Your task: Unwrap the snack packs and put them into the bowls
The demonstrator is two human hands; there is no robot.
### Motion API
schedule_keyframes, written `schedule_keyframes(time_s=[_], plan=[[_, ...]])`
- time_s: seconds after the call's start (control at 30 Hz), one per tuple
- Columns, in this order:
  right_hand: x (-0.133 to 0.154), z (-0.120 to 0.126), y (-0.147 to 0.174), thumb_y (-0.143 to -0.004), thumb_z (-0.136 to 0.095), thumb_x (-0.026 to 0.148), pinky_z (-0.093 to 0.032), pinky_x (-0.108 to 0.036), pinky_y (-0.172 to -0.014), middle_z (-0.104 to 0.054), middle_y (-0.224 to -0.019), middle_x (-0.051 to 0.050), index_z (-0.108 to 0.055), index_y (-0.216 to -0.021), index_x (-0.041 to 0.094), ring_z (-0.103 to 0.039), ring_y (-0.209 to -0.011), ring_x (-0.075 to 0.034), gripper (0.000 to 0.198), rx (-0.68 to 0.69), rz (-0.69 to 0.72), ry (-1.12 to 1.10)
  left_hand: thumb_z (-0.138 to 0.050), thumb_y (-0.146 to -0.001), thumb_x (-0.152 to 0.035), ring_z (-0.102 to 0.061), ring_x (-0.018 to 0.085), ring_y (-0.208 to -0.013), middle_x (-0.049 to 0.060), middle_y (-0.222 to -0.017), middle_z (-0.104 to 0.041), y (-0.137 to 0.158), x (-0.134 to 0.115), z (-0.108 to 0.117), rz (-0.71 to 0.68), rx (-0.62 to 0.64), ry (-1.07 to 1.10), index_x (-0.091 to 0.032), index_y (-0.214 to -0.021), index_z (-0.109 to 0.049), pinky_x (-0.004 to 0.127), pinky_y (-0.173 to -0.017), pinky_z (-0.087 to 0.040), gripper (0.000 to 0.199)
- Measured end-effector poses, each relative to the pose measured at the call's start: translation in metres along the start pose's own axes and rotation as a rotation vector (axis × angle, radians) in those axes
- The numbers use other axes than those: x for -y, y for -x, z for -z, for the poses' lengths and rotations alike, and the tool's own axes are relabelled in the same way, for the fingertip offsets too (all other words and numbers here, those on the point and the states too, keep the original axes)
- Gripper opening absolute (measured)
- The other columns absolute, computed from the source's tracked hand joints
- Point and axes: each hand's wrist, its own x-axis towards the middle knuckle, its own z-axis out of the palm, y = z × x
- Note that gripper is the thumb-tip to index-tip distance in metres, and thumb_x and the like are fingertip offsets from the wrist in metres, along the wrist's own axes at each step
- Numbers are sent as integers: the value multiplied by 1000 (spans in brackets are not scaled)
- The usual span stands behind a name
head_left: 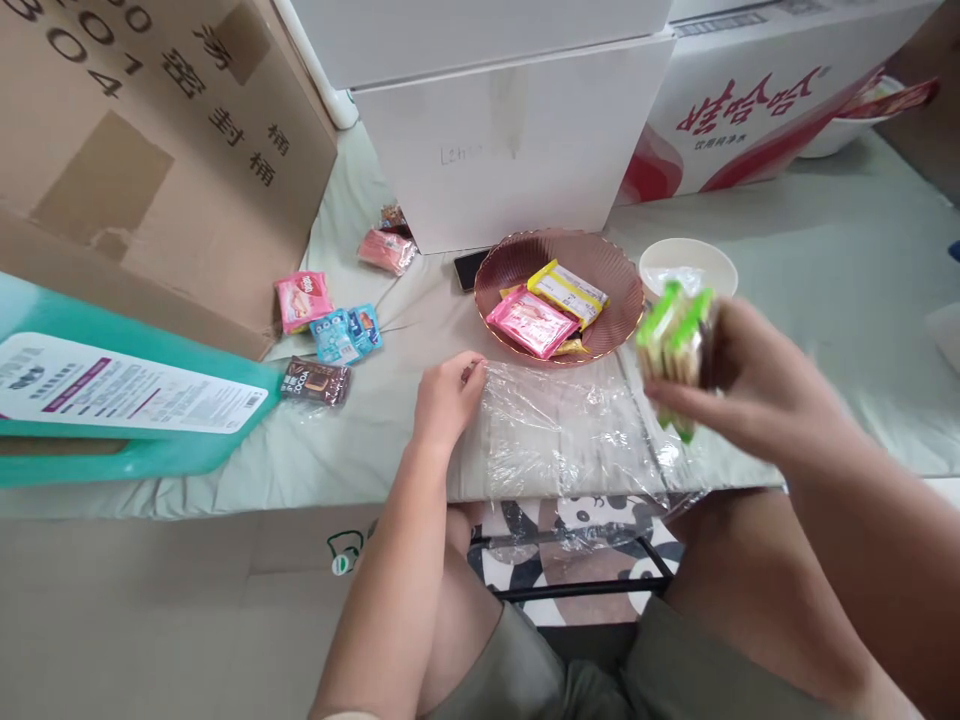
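A sheet of clear plastic wrap [562, 430] lies over the front of the cloth-covered surface, its near end hanging past the edge. My left hand [450, 395] pinches the wrap's upper left corner. Above the right part of the wrap, my right hand [739, 375] grips a stack of green-edged snack packets [675, 345], blurred by motion. Just behind the wrap sits a ribbed pinkish glass plate [491, 275] with a gold rim. On it rest a pink snack packet [534, 322] and a yellow-edged packet [568, 290].
To the left lie a brown cocoa packet [315, 382], blue packets [346, 333] and pink packets [304, 300]. A white bowl [712, 258] stands right of the plate, partly behind the held stack. White boxes [510, 150], a large carton [150, 170] and a teal jug [135, 390] surround the surface.
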Motion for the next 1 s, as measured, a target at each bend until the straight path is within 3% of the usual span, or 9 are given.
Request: schedule_keyframes(time_s=[0.1, 0.2, 0.27, 0.37, 0.5, 0.6, 0.77, 0.87, 1.0], plan=[[2, -4, -61, -79, -79, 50, -56, -43, -72, -62, -86, -4, -58, -121, 22, -65, -81, -25, 55, 70, -88, 48, -54, -88, -32, -55, 15, -60, -1, -62, -61, -1, -1, 0, -10, 1, 13, -20, -88, -75, 26, -60, -36, 25], [13, -9, -88, -83, -75, 50, -55, -51, -90, -65, -110, -10, -54, -131, 20, -65, -107, -31, 61, -29, -60, 68, -56, -87, -35, -51, 14, -58, -3, -58, -55, -1, -1, 1, -23, 12, 50, -18, -86, -73, 26, -58, -34, 24], [19, -9, -70, -89, -68, 46, -53, -51, -97, -66, -118, -11, -55, -131, 22, -64, -114, -31, 50, -94, -55, 31, -56, -86, -36, -48, 13, -56, -4, -56, -51, 0, -1, 3, -16, 24, 84, -18, -78, -70, 26, -57, -33, 24], [14, -12, -9, -94, -61, 42, -54, -49, -100, -69, -117, -10, -60, -122, 24, -67, -110, -27, 33, -86, -15, -69, -57, -86, -38, -42, 12, -55, -4, -54, -45, 3, 0, 7, -41, 27, 140, -19, -67, -62, 26, -56, -32, 27], [-16, -34, 60, -80, -75, 52, -53, -55, -103, -56, -142, -19, -46, -144, 21, -58, -129, -36, 78, 114, 7, 7, -58, -85, -39, -38, 11, -55, -5, -55, -39, 7, 2, 9, -88, 24, 236, -19, -66, -59, 25, -56, -32, 27], [-30, -52, 71, -84, -69, 41, -49, -56, -109, -48, -152, -19, -46, -145, 21, -50, -139, -35, 68, 150, 7, 50, -60, -83, -39, -41, 11, -55, -4, -56, -46, 8, 2, 8, -102, 38, 303, -19, -66, -61, 25, -55, -34, 26], [-32, -53, 56, -90, -57, 31, -58, -41, -82, -74, -91, -7, -67, -94, 24, -72, -87, -24, 13, -11, -166, -68, -65, -79, -37, -50, 11, -52, -2, -56, -55, 7, 3, 5, -51, 66, 456, -19, -68, -65, 23, -51, -39, 22], [-29, -49, 49, -91, -58, 39, -54, -33, -63, -67, -68, -1, -63, -85, 23, -66, -62, -18, 17, -173, -350, -266, -70, -76, -37, -41, 8, -45, -4, -54, -50, 6, 8, 5, -6, -7, 525, -19, -70, -66, 22, -44, -31, 20], [-31, -52, 45, -93, -55, 52, -44, -26, -48, -56, -59, 4, -60, -90, 23, -52, -46, -12, 29, -324, -483, -538, -75, -68, -34, -33, 6, -42, -6, -53, -47, 4, 9, 7, 40, -129, 679, -19, -70, -64, 21, -39, -24, 19]])
